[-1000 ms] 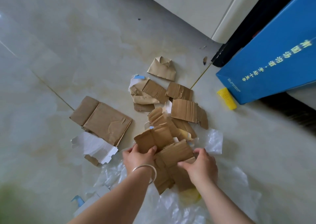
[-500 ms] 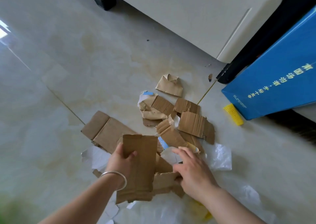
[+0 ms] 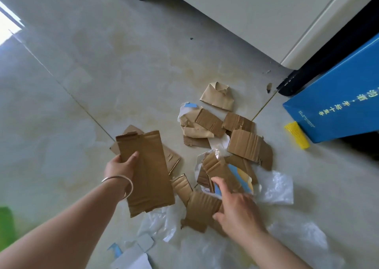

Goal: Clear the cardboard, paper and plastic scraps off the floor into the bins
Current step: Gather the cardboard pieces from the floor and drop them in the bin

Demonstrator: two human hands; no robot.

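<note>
Head view: left hand [image 3: 121,167] grips a tall cardboard sheet [image 3: 146,172] lifted off the floor [image 3: 82,73]. Right hand [image 3: 238,209], fingers spread, reaches onto the scrap pile [image 3: 221,145]. Gathering step; next, pinch another piece. Bins unclear.

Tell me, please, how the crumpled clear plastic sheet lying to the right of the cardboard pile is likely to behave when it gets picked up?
The clear plastic sheet looks thin and wrinkled, so it will probably be floppy and sag rather than hold its shape. It seems very light and may drift when released. Its glossy surface suggests a pinch would hold it better than a flat palm.
</note>
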